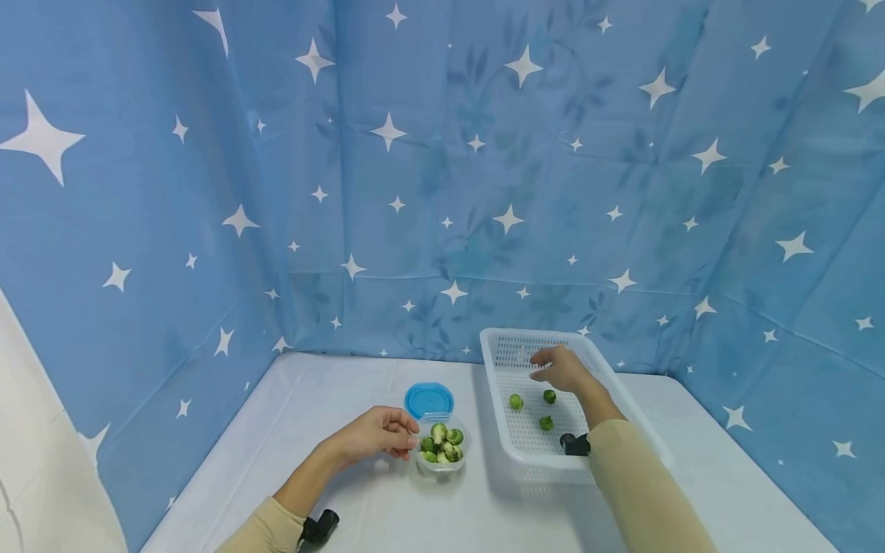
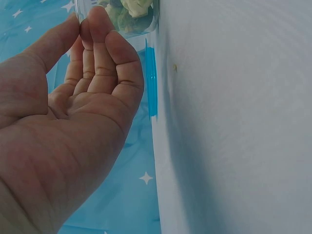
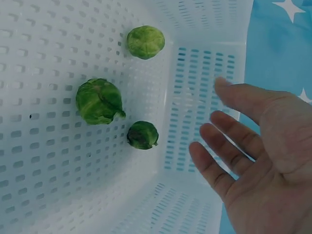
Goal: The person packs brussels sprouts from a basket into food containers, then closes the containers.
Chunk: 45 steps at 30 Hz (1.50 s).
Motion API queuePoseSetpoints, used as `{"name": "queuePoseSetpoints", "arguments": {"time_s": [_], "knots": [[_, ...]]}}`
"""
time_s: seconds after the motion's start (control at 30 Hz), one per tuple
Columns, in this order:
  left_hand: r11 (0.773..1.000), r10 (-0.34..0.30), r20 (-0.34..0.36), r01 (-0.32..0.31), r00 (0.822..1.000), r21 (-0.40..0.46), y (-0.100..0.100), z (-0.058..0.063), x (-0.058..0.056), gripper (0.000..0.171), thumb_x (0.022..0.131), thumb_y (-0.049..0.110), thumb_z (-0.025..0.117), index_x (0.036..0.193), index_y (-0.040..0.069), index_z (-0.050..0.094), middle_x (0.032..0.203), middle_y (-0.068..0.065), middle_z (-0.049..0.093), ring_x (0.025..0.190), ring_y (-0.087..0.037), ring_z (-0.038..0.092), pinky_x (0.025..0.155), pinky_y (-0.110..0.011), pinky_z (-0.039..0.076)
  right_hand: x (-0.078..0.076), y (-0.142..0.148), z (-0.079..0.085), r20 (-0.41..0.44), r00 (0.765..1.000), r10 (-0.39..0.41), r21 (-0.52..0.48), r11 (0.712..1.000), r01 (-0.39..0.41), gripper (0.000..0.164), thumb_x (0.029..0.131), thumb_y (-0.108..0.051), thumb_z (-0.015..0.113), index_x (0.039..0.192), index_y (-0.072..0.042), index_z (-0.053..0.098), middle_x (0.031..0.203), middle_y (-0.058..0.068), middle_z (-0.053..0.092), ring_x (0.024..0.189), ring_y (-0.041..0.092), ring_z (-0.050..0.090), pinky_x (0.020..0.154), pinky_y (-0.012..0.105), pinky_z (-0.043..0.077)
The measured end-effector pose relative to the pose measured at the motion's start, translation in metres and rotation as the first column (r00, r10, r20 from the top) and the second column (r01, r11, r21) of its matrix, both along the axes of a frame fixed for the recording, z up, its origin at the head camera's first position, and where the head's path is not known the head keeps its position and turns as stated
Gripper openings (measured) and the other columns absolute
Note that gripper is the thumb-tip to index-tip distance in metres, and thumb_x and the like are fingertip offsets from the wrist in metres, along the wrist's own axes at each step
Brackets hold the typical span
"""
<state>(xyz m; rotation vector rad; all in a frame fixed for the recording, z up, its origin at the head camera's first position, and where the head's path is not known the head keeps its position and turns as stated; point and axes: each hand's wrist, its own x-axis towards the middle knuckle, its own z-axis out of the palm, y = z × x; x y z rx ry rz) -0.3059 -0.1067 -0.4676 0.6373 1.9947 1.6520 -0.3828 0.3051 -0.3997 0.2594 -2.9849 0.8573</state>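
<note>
Brussels sprouts (image 1: 440, 444) fill a small clear plastic container (image 1: 442, 466) on the white table. My left hand (image 1: 379, 435) pinches the container's left edge between thumb and fingertips; the wall shows between them in the left wrist view. Over a white perforated basket (image 1: 508, 445) my right hand (image 1: 565, 370) is held with fingers spread and nothing in them. Below it, three loose Brussels sprouts lie on the basket floor: a pale one (image 3: 146, 42), a larger one (image 3: 99, 101) and a small dark one (image 3: 143, 135).
A blue lid (image 1: 429, 400) lies flat just behind the container. The basket's raised walls stand to the right of the container. A blue curtain with white stars (image 1: 449, 192) hangs behind and along the sides of the table (image 1: 373, 507).
</note>
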Motion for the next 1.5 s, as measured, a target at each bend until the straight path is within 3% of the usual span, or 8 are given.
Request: {"name": "queuePoseSetpoints", "arguments": {"time_s": [0.37, 0.7, 0.9, 1.07, 1.33, 1.5], "knots": [[1.0, 0.004, 0.002, -0.004, 1.0, 0.007, 0.0, 0.001, 0.001, 0.034, 0.099, 0.015, 0.071, 0.123, -0.008, 0.062, 0.092, -0.009, 0.073, 0.082, -0.02, 0.072, 0.077, -0.037, 0.06, -0.002, 0.008, -0.006, 0.085, 0.996, -0.036, 0.032, 0.999, 0.033, 0.04, 0.093, -0.007, 0.077, 0.13, 0.004, 0.068, 0.131, 0.026, 0.066, 0.124, 0.045, 0.061, 0.1, 0.056, 0.054], [1.0, 0.005, -0.003, -0.005, 1.0, 0.007, 0.0, 0.0, 0.001, 0.035, 0.099, 0.015, 0.071, 0.123, -0.009, 0.061, 0.091, -0.008, 0.073, 0.081, -0.02, 0.072, 0.077, -0.037, 0.06, 0.002, 0.017, -0.013, 0.179, 0.98, -0.087, 0.034, 0.996, 0.082, 0.039, 0.093, -0.003, 0.074, 0.13, 0.006, 0.067, 0.136, 0.029, 0.062, 0.13, 0.048, 0.057, 0.102, 0.058, 0.052], [1.0, 0.001, -0.004, -0.001, 1.0, 0.011, 0.0, 0.0, 0.001, 0.035, 0.099, 0.014, 0.071, 0.123, -0.01, 0.06, 0.091, -0.008, 0.073, 0.081, -0.019, 0.072, 0.077, -0.036, 0.06, 0.002, 0.02, -0.017, 0.222, 0.971, -0.084, 0.016, 0.996, 0.083, 0.037, 0.092, 0.002, 0.073, 0.128, 0.006, 0.068, 0.132, 0.029, 0.063, 0.122, 0.046, 0.062, 0.093, 0.056, 0.058], [1.0, -0.002, -0.004, 0.002, 1.0, 0.014, 0.0, -0.001, 0.001, 0.035, 0.1, 0.013, 0.07, 0.123, -0.011, 0.06, 0.09, -0.008, 0.073, 0.081, -0.019, 0.072, 0.077, -0.036, 0.06, -0.002, 0.022, -0.02, 0.246, 0.965, -0.092, 0.028, 0.996, 0.088, 0.032, 0.09, 0.005, 0.073, 0.122, 0.004, 0.071, 0.119, 0.021, 0.071, 0.111, 0.037, 0.068, 0.088, 0.053, 0.06], [1.0, -0.001, -0.002, 0.001, 1.0, 0.019, 0.0, -0.002, 0.0, 0.037, 0.099, 0.015, 0.072, 0.123, -0.01, 0.06, 0.101, -0.029, 0.07, 0.081, -0.019, 0.072, 0.077, -0.036, 0.06, 0.0, 0.018, -0.021, 0.287, 0.947, -0.141, 0.065, 0.99, 0.128, 0.023, 0.089, 0.004, 0.073, 0.11, -0.001, 0.077, 0.107, 0.012, 0.076, 0.099, 0.027, 0.07, 0.086, 0.047, 0.061], [1.0, -0.002, -0.001, 0.002, 1.0, 0.02, 0.0, -0.001, 0.0, 0.036, 0.099, 0.015, 0.072, 0.123, -0.01, 0.06, 0.095, -0.018, 0.073, 0.081, -0.019, 0.072, 0.077, -0.036, 0.06, 0.0, 0.016, -0.021, 0.328, 0.932, -0.152, 0.058, 0.988, 0.141, 0.021, 0.088, 0.007, 0.072, 0.105, -0.003, 0.078, 0.107, 0.011, 0.075, 0.098, 0.026, 0.07, 0.083, 0.045, 0.062]]}}
